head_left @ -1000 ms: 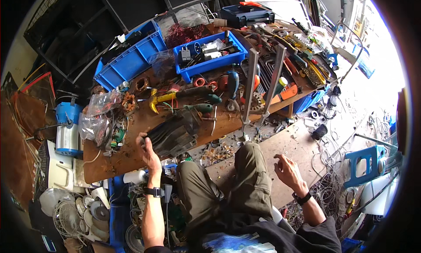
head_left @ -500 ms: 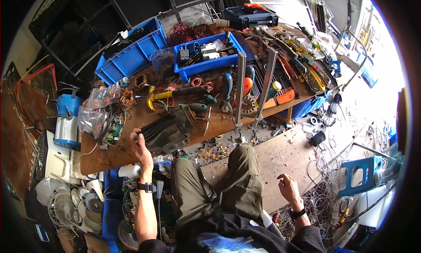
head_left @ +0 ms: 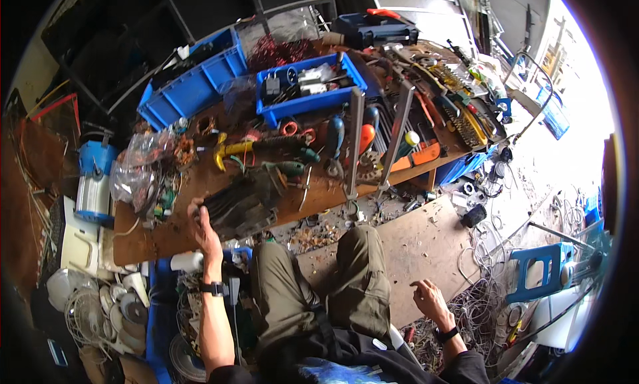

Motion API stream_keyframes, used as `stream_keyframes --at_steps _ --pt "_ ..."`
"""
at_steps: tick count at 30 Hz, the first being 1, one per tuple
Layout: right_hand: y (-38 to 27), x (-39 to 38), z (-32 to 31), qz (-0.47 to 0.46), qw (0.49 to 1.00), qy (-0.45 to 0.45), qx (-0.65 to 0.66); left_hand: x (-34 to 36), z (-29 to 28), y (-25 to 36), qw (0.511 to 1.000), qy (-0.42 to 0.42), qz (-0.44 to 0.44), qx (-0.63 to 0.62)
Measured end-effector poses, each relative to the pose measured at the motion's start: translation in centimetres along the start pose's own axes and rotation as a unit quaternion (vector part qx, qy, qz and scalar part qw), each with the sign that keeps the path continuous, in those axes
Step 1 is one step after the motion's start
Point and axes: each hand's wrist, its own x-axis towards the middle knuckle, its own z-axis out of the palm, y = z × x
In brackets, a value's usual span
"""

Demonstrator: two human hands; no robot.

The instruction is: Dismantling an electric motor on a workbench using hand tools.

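Observation:
A black ribbed plastic casing (head_left: 243, 203) lies along the front part of the wooden workbench. My left hand (head_left: 205, 234) is at its left end, with thumb and fingers closed around the edge; part of the grip is hidden. My right hand (head_left: 434, 303) hangs above the floor at the right of my knees. Its fingers are loosely bent and apart, holding nothing. Behind the casing rest a yellow-headed hammer (head_left: 259, 145) with a dark grip and a green-handled tool (head_left: 287, 167). A metal T-handled tool (head_left: 305, 187) sits just right of the casing.
Two upright metal bars (head_left: 355, 144) stand at the bench's front edge. Blue crates (head_left: 313, 104) of parts and several hand tools crowd the bench. Tangled cables (head_left: 472, 324) and a blue stool (head_left: 542, 271) are at the right. Fan parts (head_left: 100, 311) are piled at the left.
The whole view has shifted slightly, moving the scene a little left in the picture. My left hand stays at the casing's end; my right hand remains without anything in it.

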Motion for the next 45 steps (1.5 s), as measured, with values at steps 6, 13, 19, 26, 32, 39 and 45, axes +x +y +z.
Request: stream_keyframes --at_steps 6,13,19,26,32,39,45 --pt "-6.4 5.4 -1.4 -0.097 0.993 0.035 0.055 0.4 0.8 0.6 1.000 0.005 0.021 -0.020" --pt "-18.6 13.5 -0.7 -0.201 0.950 -0.028 0.239 0.2 0.5 0.8 0.999 0.016 0.036 -0.008" --pt "-27.8 18.0 2.6 -0.124 0.812 -0.168 0.545 -0.1 1.0 1.8 0.999 0.004 0.006 -0.036" --pt "-31.3 20.3 4.8 -0.093 0.814 -0.142 0.556 0.1 0.6 1.9 0.997 -0.023 -0.027 -0.064" --pt "-33.4 20.7 4.8 -0.042 0.794 -0.175 0.581 -0.2 0.7 2.2 0.995 -0.022 -0.041 -0.086" --pt "-36.2 21.2 4.3 0.008 0.778 -0.231 0.584 -0.3 1.0 2.5 0.988 -0.023 -0.034 -0.146" --pt "-36.1 21.1 4.6 0.033 0.794 -0.240 0.558 0.0 0.4 3.1 0.981 -0.065 -0.053 -0.172"
